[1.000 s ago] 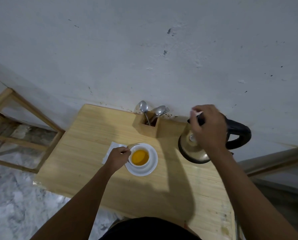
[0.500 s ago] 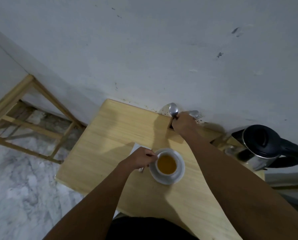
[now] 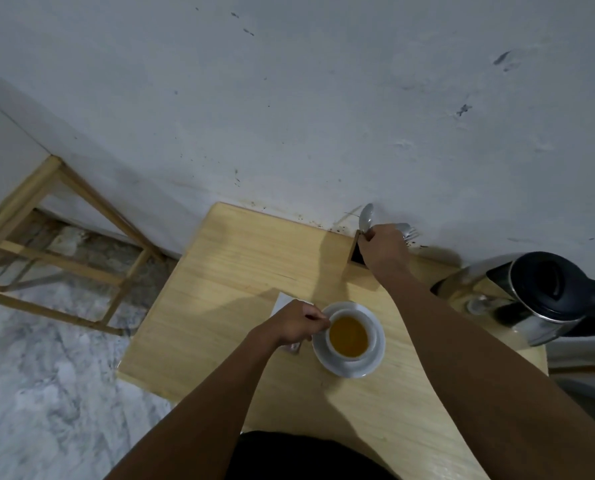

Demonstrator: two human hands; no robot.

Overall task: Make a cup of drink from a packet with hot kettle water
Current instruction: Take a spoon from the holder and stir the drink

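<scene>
A white cup (image 3: 348,336) full of amber drink stands on a white saucer (image 3: 372,362) in the middle of the wooden table (image 3: 219,306). My left hand (image 3: 294,323) pinches the cup's handle at its left side. My right hand (image 3: 384,249) is at the wooden cutlery holder (image 3: 356,252) by the wall, its fingers closed around the stem of a spoon (image 3: 366,216) that sticks up from it. A steel kettle (image 3: 538,299) with a black lid and handle stands at the table's right edge. A white packet (image 3: 284,301) lies partly under my left hand.
A fork (image 3: 410,232) also stands in the holder, behind my right hand. The table is pushed against a white wall (image 3: 323,98). A wooden frame (image 3: 57,216) stands on the marble floor (image 3: 46,393) to the left.
My right hand left the kettle, crossed to the cutlery holder and closed on a spoon. My left hand stays at the cup. The camera view has shifted left.
</scene>
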